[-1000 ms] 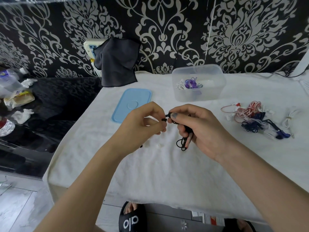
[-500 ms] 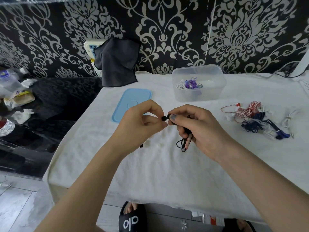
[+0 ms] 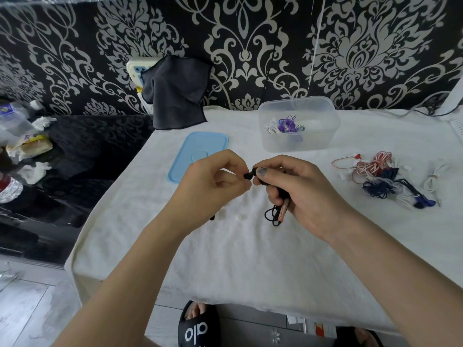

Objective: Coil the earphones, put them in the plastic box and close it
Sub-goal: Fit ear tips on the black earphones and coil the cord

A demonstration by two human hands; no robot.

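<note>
I see both hands raised over the white cloth-covered table (image 3: 225, 259), fingertips almost meeting. The right hand (image 3: 298, 194) is curled round a bundle of black earphones (image 3: 276, 211), thumb pressed on top, with a few cable loops and a pinkish piece hanging out below the palm. The left hand (image 3: 213, 179) pinches the black earbud end (image 3: 248, 175) that pokes out by the right thumb. Behind the hands, the clear plastic box (image 3: 298, 136) stands open on the table, with white and purple earphones (image 3: 284, 126) already inside. Its blue lid (image 3: 198, 152) lies flat to the left of the box, well apart from it. On the right lies a tangled heap of red-white, dark blue and white earphones (image 3: 385, 179).
</note>
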